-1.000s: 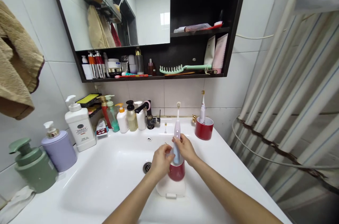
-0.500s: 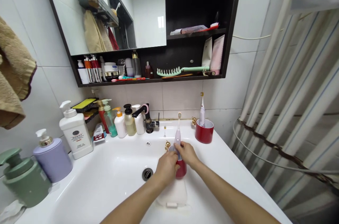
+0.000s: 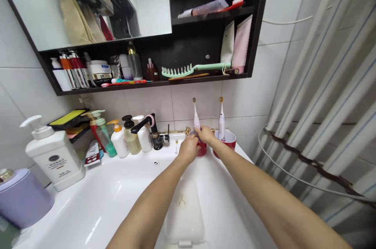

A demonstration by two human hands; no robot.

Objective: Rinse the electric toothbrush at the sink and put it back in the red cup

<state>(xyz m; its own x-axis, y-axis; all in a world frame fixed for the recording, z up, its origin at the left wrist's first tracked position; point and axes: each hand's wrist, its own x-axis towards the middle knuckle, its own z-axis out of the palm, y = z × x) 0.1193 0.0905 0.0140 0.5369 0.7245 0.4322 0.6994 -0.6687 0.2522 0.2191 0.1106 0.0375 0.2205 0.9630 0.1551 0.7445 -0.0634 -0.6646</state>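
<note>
Held toothbrush (image 3: 196, 120) partly hidden, left red cup (image 3: 202, 149) mostly covered, purple bottle (image 3: 25, 200) cropped

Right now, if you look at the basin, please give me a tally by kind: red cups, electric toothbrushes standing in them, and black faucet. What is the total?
Red cups: 2
Electric toothbrushes in them: 2
Black faucet: 1
Total: 5

Deep red on the left cup (image 3: 202, 149), and likewise on the right cup (image 3: 231, 145), with white inside. Pale pink on the left toothbrush (image 3: 196, 120), white with light purple on the right toothbrush (image 3: 222, 124). Black for the tap (image 3: 157, 140), with a pink ring (image 3: 153, 120). Mint green for the hairbrush (image 3: 211, 67), yellow for the sponge (image 3: 66, 119), lilac for the rounded bottle (image 3: 25, 200). White for the pipes (image 3: 337, 33), with thin blue stripes.
</note>
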